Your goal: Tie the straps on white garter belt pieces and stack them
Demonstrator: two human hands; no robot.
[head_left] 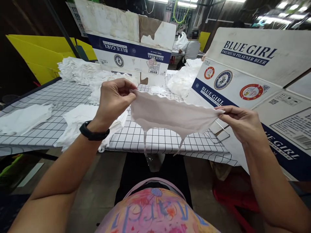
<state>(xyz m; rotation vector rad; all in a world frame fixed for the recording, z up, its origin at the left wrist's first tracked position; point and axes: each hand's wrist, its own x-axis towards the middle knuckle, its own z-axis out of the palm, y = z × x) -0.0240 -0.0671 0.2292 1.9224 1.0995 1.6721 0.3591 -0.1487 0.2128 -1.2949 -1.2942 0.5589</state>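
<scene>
A pale camisole point(167, 113) hangs stretched out between my two hands, above the table's front edge. Its wavy hem runs along the top, and two thin straps dangle below. My left hand point(119, 94) pinches one upper corner between thumb and fingers; a dark band circles that wrist. At the other corner, my right hand point(239, 121) pinches the cloth the same way. Behind my left wrist lies a stack of white garments point(80, 116) on the table. A bent metal wire piece point(220, 137) rests on the table near my right hand.
Printed cardboard boxes stand upright at the back point(131, 48) and right point(240, 77) of the grid-patterned table point(136, 139). More white garments point(77, 69) pile up at the back left, with a flat white piece point(26, 118) at far left. A red stool point(233, 194) stands below right. Another person point(191, 48) sits farther back.
</scene>
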